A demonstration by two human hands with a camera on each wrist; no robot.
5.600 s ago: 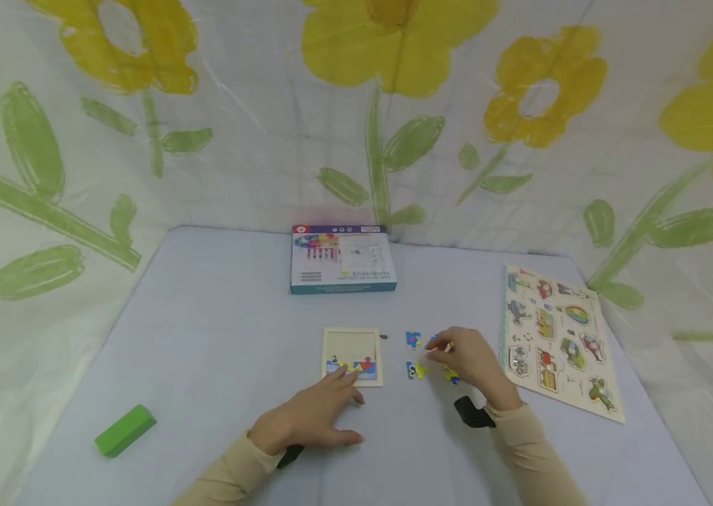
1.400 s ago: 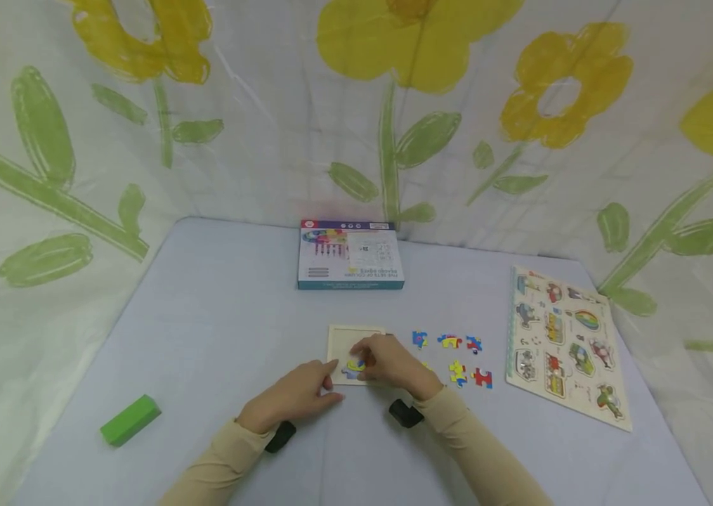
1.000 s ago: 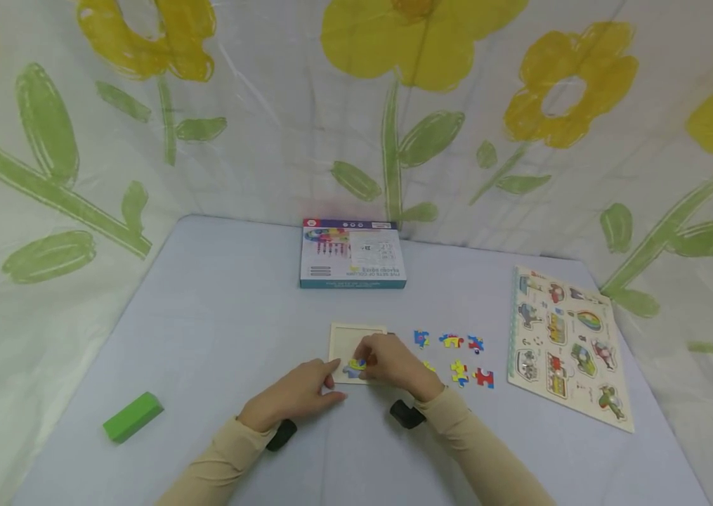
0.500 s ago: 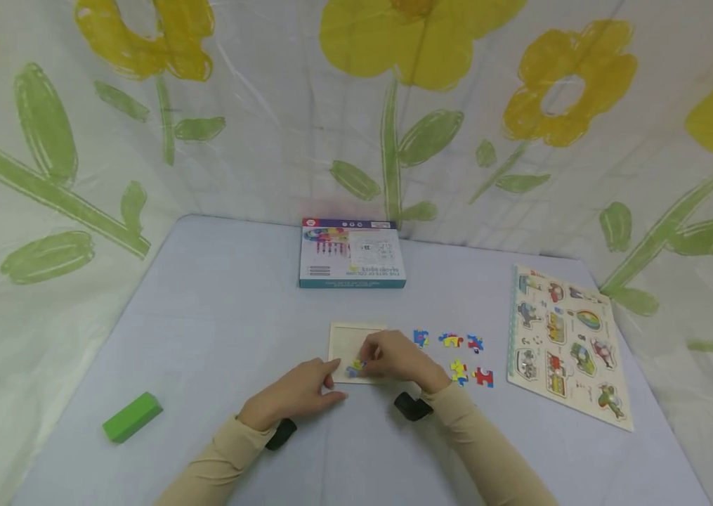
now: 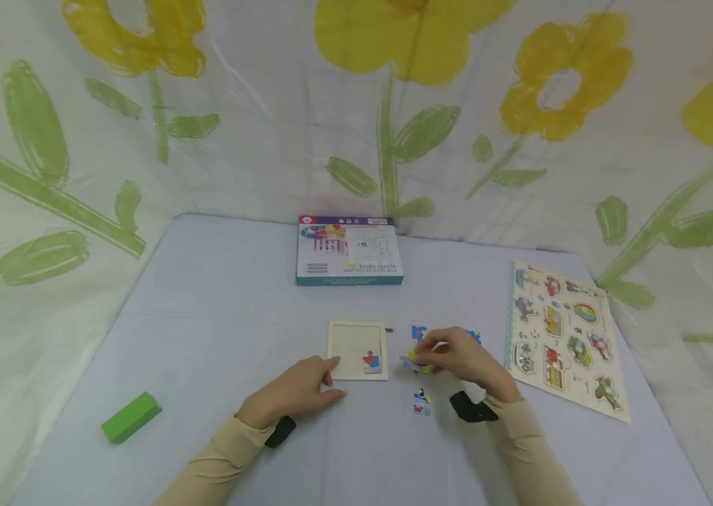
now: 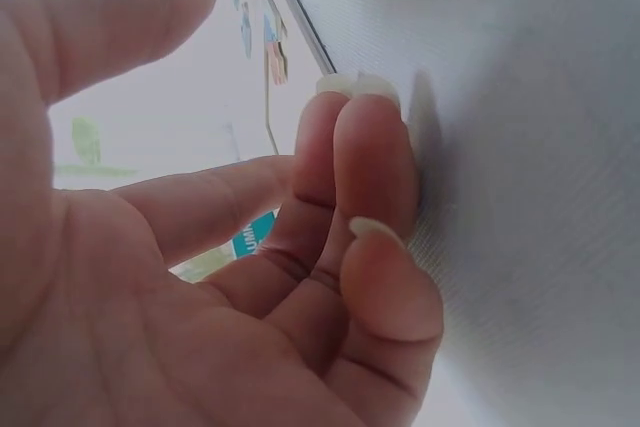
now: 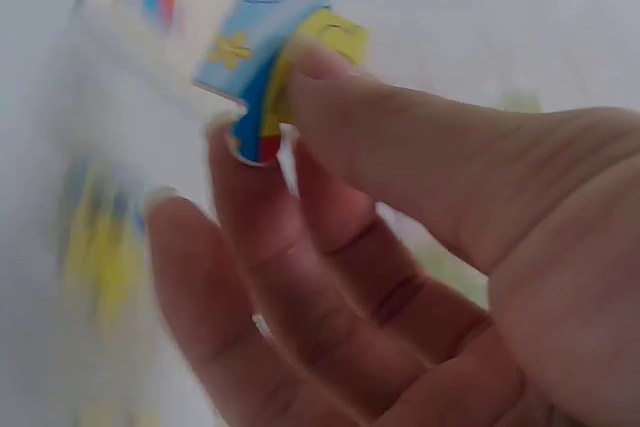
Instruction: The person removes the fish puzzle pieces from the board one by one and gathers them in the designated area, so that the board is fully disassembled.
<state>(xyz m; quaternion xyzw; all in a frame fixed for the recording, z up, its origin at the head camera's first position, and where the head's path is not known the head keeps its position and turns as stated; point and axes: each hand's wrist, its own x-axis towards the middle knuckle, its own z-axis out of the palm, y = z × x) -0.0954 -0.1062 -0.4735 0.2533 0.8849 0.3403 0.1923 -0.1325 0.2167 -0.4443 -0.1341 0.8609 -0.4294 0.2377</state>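
Observation:
My right hand (image 5: 466, 358) pinches a jigsaw piece (image 7: 235, 42) between thumb and fingers, to the right of a small wooden puzzle tray (image 5: 330, 344). Light blue, yellow and dark blue show on that piece, plus an orange flower. One jigsaw piece with a red figure (image 5: 371, 363) sits in the tray's lower right corner. Another, with a pink crab (image 5: 421, 404), lies on the table closer to me. My left hand (image 5: 296, 390) rests at the tray's lower left, index fingertip right at its edge; the other fingers are loosely bent in the left wrist view.
Loose blue and yellow jigsaw pieces (image 5: 418, 331) lie beyond my right hand, which partly covers the group. A picture board (image 5: 567, 339) lies at the right. A flat box (image 5: 350, 253) is at the back, and a green block (image 5: 131, 418) at the left.
My right hand has moved right from over the tray, carrying the jigsaw piece. Several pieces lined the tray's bottom earlier; now one is there. My left hand has hardly moved lately.

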